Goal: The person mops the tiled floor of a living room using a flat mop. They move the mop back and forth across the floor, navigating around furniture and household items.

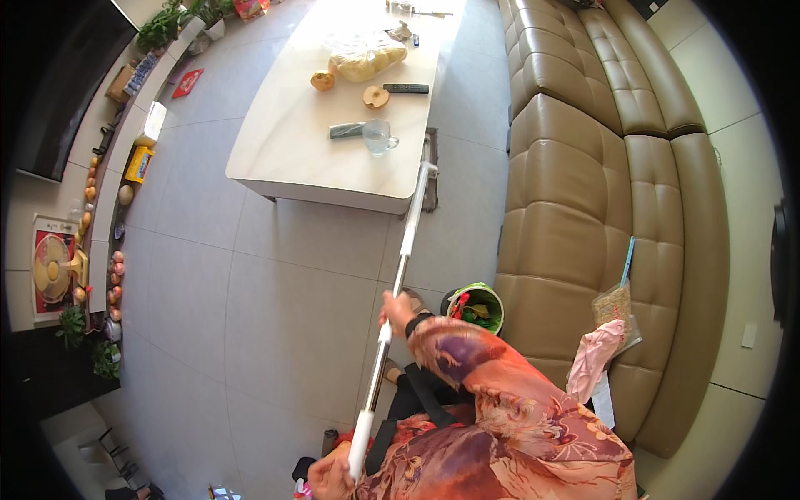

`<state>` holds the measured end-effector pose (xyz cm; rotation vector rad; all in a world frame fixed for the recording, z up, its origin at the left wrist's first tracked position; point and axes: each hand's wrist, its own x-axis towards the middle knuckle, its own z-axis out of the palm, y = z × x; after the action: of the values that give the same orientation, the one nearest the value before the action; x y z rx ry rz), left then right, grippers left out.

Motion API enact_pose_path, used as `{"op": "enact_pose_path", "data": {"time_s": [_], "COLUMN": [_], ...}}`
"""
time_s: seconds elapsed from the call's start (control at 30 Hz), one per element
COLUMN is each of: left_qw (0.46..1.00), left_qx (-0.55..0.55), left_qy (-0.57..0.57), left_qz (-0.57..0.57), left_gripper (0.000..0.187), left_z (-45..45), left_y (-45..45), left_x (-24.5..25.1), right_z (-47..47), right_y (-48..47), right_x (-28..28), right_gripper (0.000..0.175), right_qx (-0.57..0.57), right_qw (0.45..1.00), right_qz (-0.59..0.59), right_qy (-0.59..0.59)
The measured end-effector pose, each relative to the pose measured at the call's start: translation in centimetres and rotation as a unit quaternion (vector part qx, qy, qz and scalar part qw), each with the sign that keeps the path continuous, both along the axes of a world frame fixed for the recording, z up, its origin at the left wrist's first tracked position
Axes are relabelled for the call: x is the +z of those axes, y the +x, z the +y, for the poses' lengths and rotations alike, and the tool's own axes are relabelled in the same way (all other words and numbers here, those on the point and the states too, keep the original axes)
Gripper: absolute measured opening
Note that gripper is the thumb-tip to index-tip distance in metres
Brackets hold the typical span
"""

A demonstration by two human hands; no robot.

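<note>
My right hand (pixel 398 310) is wrapped around the middle of a white and silver mop handle (pixel 380 362). Lower in the picture, my left hand (pixel 331 473) grips the white upper end of the same handle. The shaft slopes away from me to a flat mop head (pixel 431 181) with a grey pad, which lies on the floor along the right side of a white coffee table (pixel 300 153). Part of the mop head is hidden by the tabletop edge.
A trash bin (pixel 476 307) with leaves in it stands by my right arm, near a brown leather sofa (pixel 569 187). On the table are a glass mug (pixel 377 137), a remote control (pixel 405 89) and a plastic bag (pixel 369 56). A low cabinet (pixel 134 128) lines the left wall.
</note>
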<state>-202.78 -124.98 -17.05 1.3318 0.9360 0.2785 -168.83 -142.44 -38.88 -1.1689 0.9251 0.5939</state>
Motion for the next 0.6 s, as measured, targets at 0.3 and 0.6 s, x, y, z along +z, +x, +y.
{"op": "enact_pose_path", "data": {"time_s": [0.3,0.6], "left_qw": [0.994,0.986], "left_qx": [-0.069,-0.107], "left_qy": [-0.067,-0.114], "left_qz": [0.042,0.048], "left_gripper": [0.016,0.014], "left_z": [-3.7,-5.5], "left_y": [6.5,10.0], "left_x": [-4.6,5.0], "right_z": [3.5,-5.3], "right_y": [-13.6,5.8], "right_x": [7.8,1.3], "right_gripper": [0.016,0.013], "right_qx": [0.018,-0.038], "right_qw": [0.985,0.996], "right_qz": [0.172,0.060], "right_qy": [0.009,0.055]}}
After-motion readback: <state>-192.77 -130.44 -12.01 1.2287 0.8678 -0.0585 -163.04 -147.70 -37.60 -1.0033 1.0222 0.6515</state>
